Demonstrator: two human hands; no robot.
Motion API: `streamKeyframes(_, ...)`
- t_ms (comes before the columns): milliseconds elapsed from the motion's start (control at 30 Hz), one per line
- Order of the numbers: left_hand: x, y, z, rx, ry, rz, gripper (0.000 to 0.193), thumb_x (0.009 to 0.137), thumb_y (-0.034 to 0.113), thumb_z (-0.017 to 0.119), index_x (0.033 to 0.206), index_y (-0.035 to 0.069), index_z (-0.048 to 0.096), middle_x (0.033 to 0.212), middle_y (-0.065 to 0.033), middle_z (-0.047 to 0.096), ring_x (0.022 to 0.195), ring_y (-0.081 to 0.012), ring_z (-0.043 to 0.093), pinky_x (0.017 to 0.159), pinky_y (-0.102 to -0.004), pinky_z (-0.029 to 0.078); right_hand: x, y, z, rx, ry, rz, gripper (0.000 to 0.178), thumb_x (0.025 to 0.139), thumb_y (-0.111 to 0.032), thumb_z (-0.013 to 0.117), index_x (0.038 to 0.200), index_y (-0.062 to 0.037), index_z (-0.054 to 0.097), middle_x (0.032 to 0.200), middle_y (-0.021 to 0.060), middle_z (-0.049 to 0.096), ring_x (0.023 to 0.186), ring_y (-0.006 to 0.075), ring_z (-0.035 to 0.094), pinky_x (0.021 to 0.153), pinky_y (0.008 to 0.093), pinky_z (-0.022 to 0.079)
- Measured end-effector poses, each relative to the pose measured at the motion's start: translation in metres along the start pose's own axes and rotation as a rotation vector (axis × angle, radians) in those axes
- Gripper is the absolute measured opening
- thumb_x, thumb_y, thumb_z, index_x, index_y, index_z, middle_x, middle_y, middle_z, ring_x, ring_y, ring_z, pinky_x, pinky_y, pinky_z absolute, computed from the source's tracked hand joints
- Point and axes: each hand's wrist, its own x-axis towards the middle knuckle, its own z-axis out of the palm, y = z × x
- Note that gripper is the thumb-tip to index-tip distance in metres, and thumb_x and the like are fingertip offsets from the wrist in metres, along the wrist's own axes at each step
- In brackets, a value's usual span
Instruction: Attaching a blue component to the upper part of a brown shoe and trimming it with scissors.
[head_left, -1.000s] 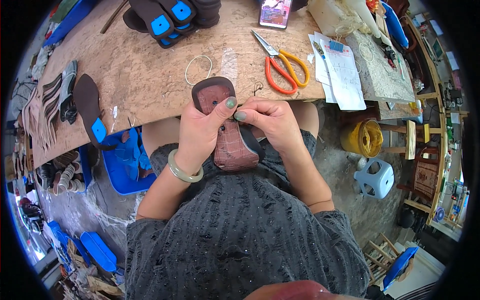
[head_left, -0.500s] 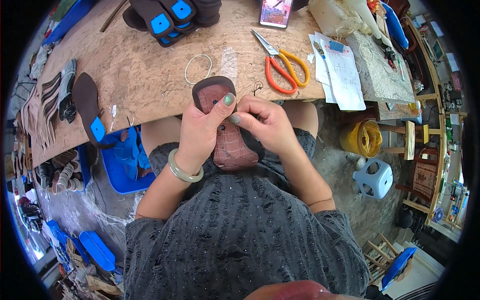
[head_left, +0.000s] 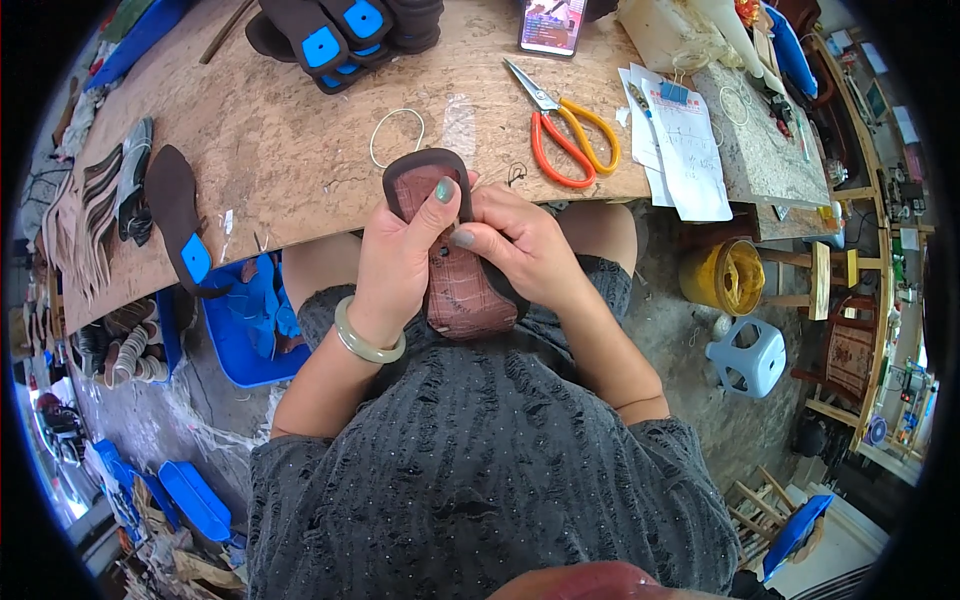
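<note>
A shoe sole (head_left: 470, 295) with a reddish-brown lined face and a dark rim is held upright over my lap, its upper end overlapping the table's front edge. My left hand (head_left: 398, 245) grips its left side, thumb pressed flat on the lined face. On the opposite edge my right hand (head_left: 522, 240) is closed, thumb on the face and fingers curled round the rim. The two thumbs lie close together near the middle of the sole. What is behind the sole, under my fingers, is hidden.
Scissors (head_left: 565, 130) with orange and yellow handles lie on the wooden table (head_left: 300, 150), beside papers (head_left: 690, 160) and a phone (head_left: 552, 25). Dark soles with blue patches (head_left: 340, 40) are stacked at the back. Another sole (head_left: 180, 210) lies left, above a blue bin (head_left: 255, 370).
My right fingers have moved from a pinch by the left thumb to curl round the sole's right edge. The left thumb has shifted slightly up and left.
</note>
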Motion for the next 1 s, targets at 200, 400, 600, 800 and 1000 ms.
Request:
streamKeyframes(200, 0.002, 0.0, 0.002, 0.061, 0.0, 0.001, 0.031, 0.093, 0.028, 0.056, 0.108, 0.001, 0.058, 0.106, -0.0067, 0.061, 0.096, -0.0124, 0.057, 0.086, -0.0276, 0.044, 0.0, -0.004, -0.003, 0.021, -0.016, 0.095, 0.02, 0.085, -0.021, 0.063, 0.087, -0.0015, 0.066, 0.079, 0.0075, 0.06, 0.076, 0.0226, 0.054, 0.073, 0.0321, 0.043)
streamKeyframes(400, -0.002, -0.007, -0.006, -0.018, -0.021, 0.039, 0.032, 0.09, 0.023, 0.062, 0.111, 0.001, 0.056, 0.103, -0.005, 0.062, 0.093, -0.0109, 0.058, 0.084, -0.0269, 0.046, 0.002, -0.007, -0.007, -0.014, 0.096, 0.058, 0.015, 0.081, -0.016, 0.065, 0.083, -0.0007, 0.065, 0.073, 0.0067, 0.056, 0.072, 0.0217, 0.051, 0.069, 0.0319, 0.042)
streamKeyframes(600, -0.007, -0.013, -0.026, -0.012, -0.167, -0.166, 0.027, 0.091, 0.016, 0.06, 0.113, 0.0, 0.055, 0.106, -0.0049, 0.062, 0.095, -0.0106, 0.058, 0.084, -0.0276, 0.048, 0.014, -0.012, -0.01, -0.183, 0.108, -0.031, 0.015, 0.079, -0.014, 0.067, 0.085, -0.0004, 0.066, 0.08, 0.0079, 0.057, 0.073, 0.0234, 0.053, 0.068, 0.032, 0.043)
streamKeyframes(800, -0.007, -0.012, -0.02, -0.067, -0.069, -0.035, 0.028, 0.091, 0.011, 0.059, 0.116, 0.001, 0.053, 0.107, -0.0049, 0.062, 0.097, -0.0116, 0.058, 0.087, -0.0286, 0.048, 0.011, -0.011, -0.008, -0.268, 0.208, -0.062, 0.029, 0.079, -0.013, 0.068, 0.105, -0.0006, 0.063, 0.097, 0.0087, 0.062, 0.086, 0.0231, 0.059, 0.076, 0.029, 0.047)
streamKeyframes(1000, -0.005, -0.01, -0.021, -0.086, 0.004, 0.069, 0.033, 0.089, 0.006, 0.06, 0.119, 0.002, 0.049, 0.108, -0.0056, 0.061, 0.098, -0.0129, 0.059, 0.088, -0.029, 0.047, -0.019, 0.0, -0.009, 0.375, 0.115, 0.464, 0.036, 0.081, -0.011, 0.069, 0.113, 0.0016, 0.059, 0.099, 0.0052, 0.065, 0.088, 0.0104, 0.06, 0.079, 0.0253, 0.048)
